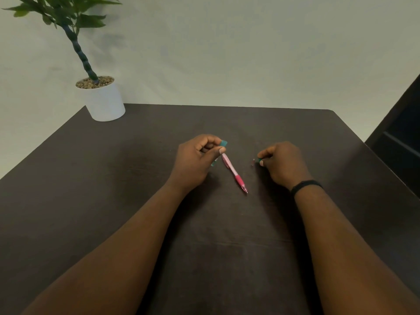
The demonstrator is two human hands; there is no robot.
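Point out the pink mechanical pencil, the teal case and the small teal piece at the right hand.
pink mechanical pencil [239,179], head view, darker pink grip.
teal case [223,143], head view, end beyond the fingers.
small teal piece [259,160], head view, its visible edge.

The worktop [136,178] is dark brown with faint streaky grain. The pencil [234,171] has a pale pink barrel and a deeper pink grip. The case [223,143] in the left hand [195,160] is teal, as is the cap [259,160] in the right hand [284,162]; the wristband [305,187] is black. At the far left corner the pot [104,102] is white, its pebbles [95,82] mottled brown, the leaves [68,10] green.
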